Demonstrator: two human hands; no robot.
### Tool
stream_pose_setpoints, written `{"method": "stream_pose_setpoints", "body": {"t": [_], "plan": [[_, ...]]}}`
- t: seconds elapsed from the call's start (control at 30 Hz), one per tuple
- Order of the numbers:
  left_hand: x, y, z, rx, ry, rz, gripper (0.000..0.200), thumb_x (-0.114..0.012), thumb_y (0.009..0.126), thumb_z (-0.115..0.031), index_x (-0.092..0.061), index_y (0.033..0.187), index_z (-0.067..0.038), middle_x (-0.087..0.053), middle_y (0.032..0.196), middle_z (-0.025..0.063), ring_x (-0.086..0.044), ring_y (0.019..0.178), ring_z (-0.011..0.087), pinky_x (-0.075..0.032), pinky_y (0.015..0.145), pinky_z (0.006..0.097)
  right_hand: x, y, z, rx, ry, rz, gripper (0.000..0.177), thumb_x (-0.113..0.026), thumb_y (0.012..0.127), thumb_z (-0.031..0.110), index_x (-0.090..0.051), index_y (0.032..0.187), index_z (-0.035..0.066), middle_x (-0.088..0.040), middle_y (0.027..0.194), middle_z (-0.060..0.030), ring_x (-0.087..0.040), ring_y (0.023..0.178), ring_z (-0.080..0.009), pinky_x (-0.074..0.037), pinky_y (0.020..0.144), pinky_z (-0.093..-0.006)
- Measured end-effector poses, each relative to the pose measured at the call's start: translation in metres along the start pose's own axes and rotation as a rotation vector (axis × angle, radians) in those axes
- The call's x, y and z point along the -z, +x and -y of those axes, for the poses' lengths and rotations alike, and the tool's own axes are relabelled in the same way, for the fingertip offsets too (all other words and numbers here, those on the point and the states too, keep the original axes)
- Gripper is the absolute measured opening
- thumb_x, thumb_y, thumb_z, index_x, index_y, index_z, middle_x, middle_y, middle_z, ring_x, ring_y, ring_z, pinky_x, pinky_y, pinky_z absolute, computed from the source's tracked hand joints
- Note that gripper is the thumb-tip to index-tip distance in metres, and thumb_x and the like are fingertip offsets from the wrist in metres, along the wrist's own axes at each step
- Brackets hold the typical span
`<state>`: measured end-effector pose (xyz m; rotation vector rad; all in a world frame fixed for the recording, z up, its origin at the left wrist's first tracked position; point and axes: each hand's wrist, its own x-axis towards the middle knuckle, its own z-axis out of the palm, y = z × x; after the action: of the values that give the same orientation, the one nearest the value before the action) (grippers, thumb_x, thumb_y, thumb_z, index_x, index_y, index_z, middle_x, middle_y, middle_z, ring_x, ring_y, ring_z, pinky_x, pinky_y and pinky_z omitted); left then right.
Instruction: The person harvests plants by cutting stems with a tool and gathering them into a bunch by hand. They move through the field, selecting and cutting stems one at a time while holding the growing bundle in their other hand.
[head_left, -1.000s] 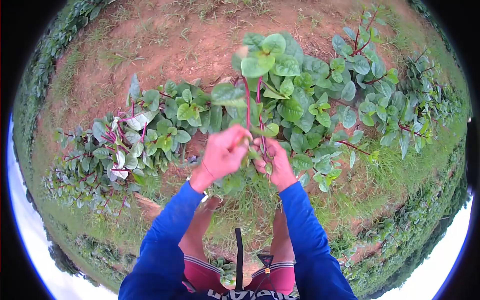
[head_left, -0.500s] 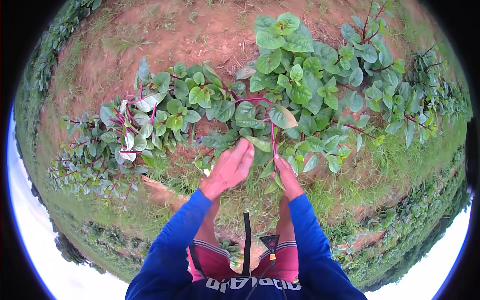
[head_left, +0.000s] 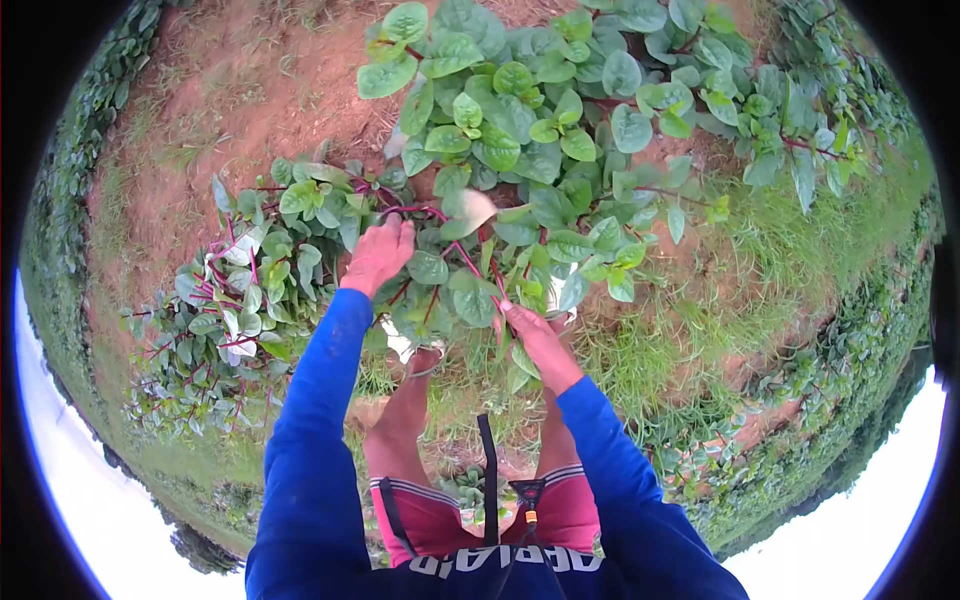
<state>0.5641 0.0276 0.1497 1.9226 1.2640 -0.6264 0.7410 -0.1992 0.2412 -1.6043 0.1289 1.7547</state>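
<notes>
A long purple-red Malabar spinach stem (head_left: pixel 462 252) with broad green leaves bends across the middle of the head view. My left hand (head_left: pixel 381 254) is closed at the stem's upper left part, among the leaves. Lower down, my right hand (head_left: pixel 535 338) pinches the same stem between thumb and fingers. A pale leaf (head_left: pixel 470 212), blurred by motion, hangs near the bend. To the left lies a heap of spinach shoots (head_left: pixel 235 285), several with purple stems and pale leaf undersides showing.
A dense bed of spinach plants (head_left: pixel 530 110) spreads from the centre to the upper right. Reddish soil (head_left: pixel 250 110) lies at the upper left, grass (head_left: pixel 790 260) at the right. My shoes and bare legs (head_left: pixel 398 410) are just below the plants.
My left hand has moved up and left, from the leaves near the centre to the stem. My right hand has shifted slightly left, still on the stem. The view has shifted too.
</notes>
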Motion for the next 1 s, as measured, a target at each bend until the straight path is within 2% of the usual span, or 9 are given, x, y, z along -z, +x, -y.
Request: {"method": "stream_pose_setpoints", "body": {"t": [0.27,0.33,0.4,0.47,0.6,0.7,0.8,0.9,1.0], "plan": [[-0.018,-0.007,0.049,-0.036,0.123,0.015,0.041,-0.043,0.099,-0.043,-0.055,0.11,-0.006,-0.065,0.088,0.034,-0.062,0.088,0.0544,-0.047,0.081,0.0633,0.019,-0.001,0.025,-0.205,0.273,0.11,0.033,-0.056,0.101,0.041,-0.064,0.087,0.011,-0.059,0.07,0.0051,-0.052,0.054,-0.0046,-0.041,0.05,-0.023],[-0.012,-0.023,0.1,-0.021,0.185,-0.013,0.04,-0.043,0.099,-0.043,-0.055,0.11,-0.007,-0.065,0.088,0.0343,-0.061,0.088,0.0545,-0.046,0.081,0.0632,0.043,0.002,0.018,-0.324,0.229,0.218,0.041,-0.056,0.1,0.044,-0.065,0.104,0.005,-0.061,0.094,0.003,-0.053,0.083,-0.0053,-0.043,0.078,-0.0213],[0.007,-0.062,0.153,0.053,0.253,-0.035,0.042,-0.042,0.1,-0.045,-0.055,0.108,-0.006,-0.064,0.092,0.0347,-0.061,0.091,0.0544,-0.045,0.082,0.0628,0.078,-0.012,0.018,-0.195,0.444,0.502,0.04,-0.057,0.1,0.044,-0.064,0.106,0.005,-0.059,0.092,0.0017,-0.054,0.081,-0.0067,-0.044,0.075,-0.0225],[0.049,-0.095,0.115,0.141,0.159,-0.042,0.039,-0.044,0.101,-0.043,-0.054,0.105,-0.006,-0.066,0.088,0.0306,-0.06,0.085,0.0538,-0.048,0.078,0.0568,0.088,-0.058,0.048,-0.071,0.116,0.302,0.037,-0.058,0.1,0.043,-0.063,0.106,0.006,-0.056,0.088,0.0027,-0.054,0.078,-0.0069,-0.044,0.072,-0.0234],[0.078,-0.128,0.001,-0.018,-0.152,-0.291,0.024,-0.052,0.101,-0.031,-0.054,0.102,-0.007,-0.059,0.07,0.0149,-0.061,0.066,0.0314,-0.049,0.065,0.0376,0.135,-0.155,0.045,-0.459,-0.018,0.268,0.032,-0.061,0.099,0.039,-0.064,0.107,0.008,-0.058,0.088,0.0057,-0.054,0.079,-0.004,-0.045,0.072,-0.0232],[0.058,-0.12,-0.122,-0.153,-0.391,-0.248,0.02,-0.058,0.099,-0.027,-0.053,0.104,-0.008,-0.053,0.066,0.006,-0.055,0.063,0.0121,-0.046,0.062,0.0281,0.175,-0.205,0.0,-0.277,0.013,0.301,0.029,-0.063,0.098,0.037,-0.065,0.105,0.009,-0.06,0.088,0.0057,-0.054,0.075,-0.004,-0.047,0.07,-0.0228],[0.004,-0.092,-0.227,-0.365,-0.335,-0.103,0.056,-0.064,0.091,-0.043,-0.045,0.133,-0.012,-0.067,0.104,0.0206,-0.068,0.085,0.0382,-0.054,0.077,0.0504,0.2,-0.227,-0.02,-0.447,0.056,0.022,0.028,-0.064,0.097,0.037,-0.066,0.102,0.01,-0.061,0.083,0.0058,-0.055,0.071,-0.0042,-0.047,0.066,-0.0227],[-0.067,-0.062,-0.275,-0.434,-0.146,0.041,0.051,-0.058,0.092,-0.044,-0.046,0.132,-0.014,-0.067,0.103,0.0202,-0.067,0.086,0.0419,-0.054,0.073,0.0522,0.233,-0.202,-0.072,-0.513,0.137,-0.281,0.033,-0.054,0.101,0.043,-0.061,0.091,0.012,-0.058,0.072,0.0018,-0.055,0.061,-0.0104,-0.044,0.058,-0.0268],[-0.119,-0.057,-0.292,-0.469,-0.135,0.074,0.04,-0.056,0.092,-0.039,-0.05,0.124,-0.015,-0.067,0.099,0.0191,-0.067,0.082,0.0421,-0.053,0.069,0.0519,0.255,-0.176,-0.094,-0.377,0.262,-0.254,0.036,-0.051,0.101,0.043,-0.053,0.081,0.014,-0.053,0.064,0.0,-0.05,0.052,-0.0133,-0.04,0.05,-0.0288]]}}
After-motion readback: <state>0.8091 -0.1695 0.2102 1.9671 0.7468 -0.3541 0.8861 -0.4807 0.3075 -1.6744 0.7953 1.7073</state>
